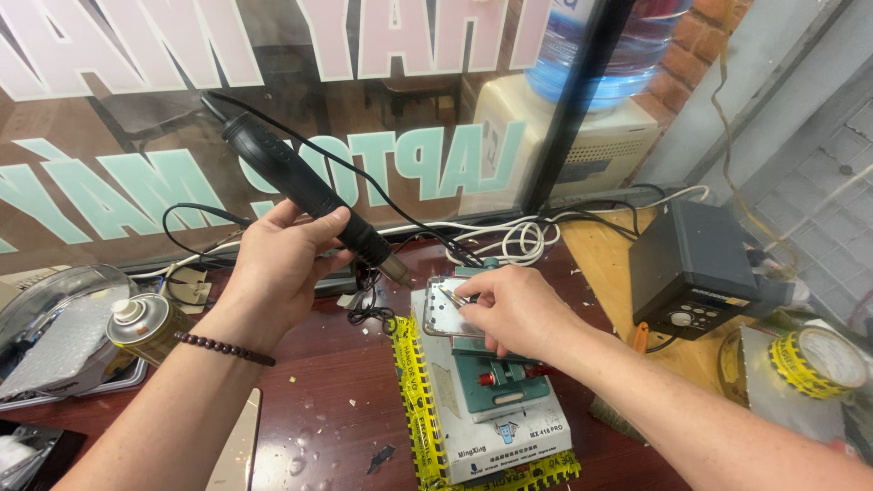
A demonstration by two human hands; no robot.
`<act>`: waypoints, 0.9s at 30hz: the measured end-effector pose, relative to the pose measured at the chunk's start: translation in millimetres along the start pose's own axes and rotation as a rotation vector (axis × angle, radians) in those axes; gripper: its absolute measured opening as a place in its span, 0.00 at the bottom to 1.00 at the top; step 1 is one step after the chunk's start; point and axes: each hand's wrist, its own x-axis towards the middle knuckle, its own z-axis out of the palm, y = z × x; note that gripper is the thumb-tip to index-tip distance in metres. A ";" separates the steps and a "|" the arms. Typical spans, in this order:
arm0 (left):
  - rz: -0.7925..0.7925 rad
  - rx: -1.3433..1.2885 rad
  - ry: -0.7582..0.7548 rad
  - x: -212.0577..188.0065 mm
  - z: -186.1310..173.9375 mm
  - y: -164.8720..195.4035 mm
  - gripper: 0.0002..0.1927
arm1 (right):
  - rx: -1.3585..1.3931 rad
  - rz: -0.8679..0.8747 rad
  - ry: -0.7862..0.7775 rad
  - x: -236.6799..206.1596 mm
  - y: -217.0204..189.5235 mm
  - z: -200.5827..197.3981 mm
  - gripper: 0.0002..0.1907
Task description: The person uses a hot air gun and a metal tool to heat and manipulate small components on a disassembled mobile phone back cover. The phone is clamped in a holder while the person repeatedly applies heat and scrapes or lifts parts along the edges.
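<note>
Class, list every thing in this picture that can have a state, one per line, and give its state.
Left hand: closed around the black hot-air tool, nozzle aimed down at the phone.
Right hand: pressing on the phone.
Phone: lying flat in the green clamp.
Spray can: capped, tilted.
Tape roll: lying flat.
Water bottle: upended on the dispenser.

The dark red-brown wooden table [336, 400] carries a white box with yellow tape [482, 414], a spray can [145, 325], a metal tray [45, 309], white and black cables [509, 238] and small debris. A black control station [691, 265] stands on the lighter wooden board [609, 264] beside a yellow tape roll [818, 359].
</note>
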 end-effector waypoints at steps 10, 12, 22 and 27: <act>-0.015 0.003 -0.001 3.8 14.4 7.1 0.06 | -0.188 -0.109 0.142 6.0 -2.9 7.3 0.16; -0.020 0.010 0.004 4.3 15.2 7.1 0.06 | -0.173 -0.091 0.150 5.5 -1.7 9.0 0.16; -0.034 0.022 0.010 4.5 13.5 5.3 0.05 | -0.127 -0.047 0.179 -3.7 -5.4 9.9 0.15; -0.024 0.023 -0.001 2.8 14.4 4.0 0.05 | -0.144 -0.076 0.208 2.2 -1.3 11.1 0.15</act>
